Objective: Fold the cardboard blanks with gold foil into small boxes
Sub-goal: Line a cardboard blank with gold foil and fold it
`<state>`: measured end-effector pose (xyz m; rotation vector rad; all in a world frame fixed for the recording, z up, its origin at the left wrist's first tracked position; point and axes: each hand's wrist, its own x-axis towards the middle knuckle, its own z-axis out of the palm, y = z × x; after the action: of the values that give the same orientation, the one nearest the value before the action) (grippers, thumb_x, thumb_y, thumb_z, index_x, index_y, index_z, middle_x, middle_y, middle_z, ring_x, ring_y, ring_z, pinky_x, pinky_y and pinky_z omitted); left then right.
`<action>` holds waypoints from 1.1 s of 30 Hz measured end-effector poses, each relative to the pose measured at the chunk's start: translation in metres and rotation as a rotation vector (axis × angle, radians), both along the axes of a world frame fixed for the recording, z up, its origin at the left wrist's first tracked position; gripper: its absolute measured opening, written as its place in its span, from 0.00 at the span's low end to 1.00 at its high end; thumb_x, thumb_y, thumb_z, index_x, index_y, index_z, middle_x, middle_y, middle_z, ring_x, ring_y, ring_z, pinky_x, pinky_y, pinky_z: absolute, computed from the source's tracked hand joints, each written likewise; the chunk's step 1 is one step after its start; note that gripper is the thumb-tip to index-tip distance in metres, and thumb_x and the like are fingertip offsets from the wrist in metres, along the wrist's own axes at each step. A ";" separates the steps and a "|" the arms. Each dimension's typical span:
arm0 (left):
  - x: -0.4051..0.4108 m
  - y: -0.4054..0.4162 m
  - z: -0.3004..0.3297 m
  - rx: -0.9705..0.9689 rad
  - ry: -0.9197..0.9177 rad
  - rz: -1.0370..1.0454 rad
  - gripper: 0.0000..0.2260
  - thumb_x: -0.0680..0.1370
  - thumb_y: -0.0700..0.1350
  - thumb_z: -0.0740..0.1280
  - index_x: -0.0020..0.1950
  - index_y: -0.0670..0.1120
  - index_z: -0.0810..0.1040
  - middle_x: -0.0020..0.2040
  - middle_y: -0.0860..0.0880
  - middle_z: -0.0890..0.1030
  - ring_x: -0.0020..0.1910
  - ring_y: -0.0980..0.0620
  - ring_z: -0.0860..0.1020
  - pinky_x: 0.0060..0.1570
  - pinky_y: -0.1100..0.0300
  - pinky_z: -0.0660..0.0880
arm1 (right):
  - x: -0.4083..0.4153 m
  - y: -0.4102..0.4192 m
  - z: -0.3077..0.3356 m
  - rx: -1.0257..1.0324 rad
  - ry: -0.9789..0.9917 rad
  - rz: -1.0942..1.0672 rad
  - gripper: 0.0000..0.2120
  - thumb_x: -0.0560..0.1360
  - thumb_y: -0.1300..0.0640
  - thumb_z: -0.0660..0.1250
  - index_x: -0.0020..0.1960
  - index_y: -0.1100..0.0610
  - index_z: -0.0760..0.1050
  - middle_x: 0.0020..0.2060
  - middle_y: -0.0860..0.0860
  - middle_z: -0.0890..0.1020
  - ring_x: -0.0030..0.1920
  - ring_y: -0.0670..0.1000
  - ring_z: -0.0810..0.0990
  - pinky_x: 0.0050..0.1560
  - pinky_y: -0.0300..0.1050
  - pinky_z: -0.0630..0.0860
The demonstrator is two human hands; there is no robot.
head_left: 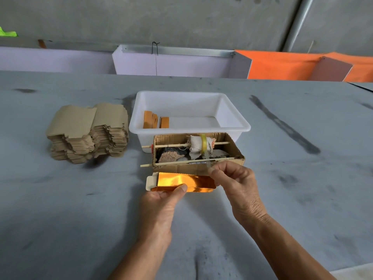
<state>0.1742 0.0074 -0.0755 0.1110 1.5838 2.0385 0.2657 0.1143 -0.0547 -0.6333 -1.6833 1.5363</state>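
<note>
I judge the job barely begun: my left hand (161,201) pinches one gold blank (182,181) near me, my right hand (236,182) pinches tape (207,164), few boxes (155,122) in the tub (232,126), tall stack (88,132) left.

A gold-foil blank (181,183), partly folded into a long flat sleeve with a plain tab at its nine o'clock end, lies crosswise at centre. A tall stack of brown flat blanks (88,132) sits at ten o'clock.
</note>
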 end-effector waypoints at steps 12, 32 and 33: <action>0.000 0.000 0.000 -0.013 -0.015 -0.009 0.07 0.68 0.32 0.73 0.37 0.43 0.81 0.35 0.49 0.85 0.40 0.48 0.82 0.56 0.50 0.75 | 0.003 0.001 0.001 0.093 -0.045 0.037 0.16 0.73 0.69 0.67 0.30 0.54 0.78 0.27 0.48 0.79 0.33 0.45 0.76 0.35 0.36 0.75; -0.001 0.001 0.000 0.000 -0.011 0.014 0.08 0.69 0.30 0.72 0.39 0.43 0.81 0.34 0.50 0.84 0.41 0.49 0.82 0.58 0.49 0.75 | 0.002 0.004 -0.005 0.253 -0.143 -0.018 0.15 0.70 0.70 0.68 0.29 0.56 0.77 0.28 0.55 0.78 0.32 0.47 0.75 0.35 0.37 0.76; -0.002 0.000 0.000 -0.001 -0.010 0.022 0.08 0.69 0.30 0.72 0.40 0.43 0.81 0.34 0.51 0.84 0.40 0.49 0.81 0.58 0.49 0.75 | 0.002 0.004 -0.005 0.286 -0.161 -0.031 0.15 0.70 0.71 0.68 0.29 0.56 0.77 0.28 0.55 0.78 0.32 0.49 0.75 0.35 0.39 0.76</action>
<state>0.1726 0.0077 -0.0759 0.0833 1.5864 2.0514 0.2675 0.1184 -0.0596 -0.6402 -1.9599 1.2175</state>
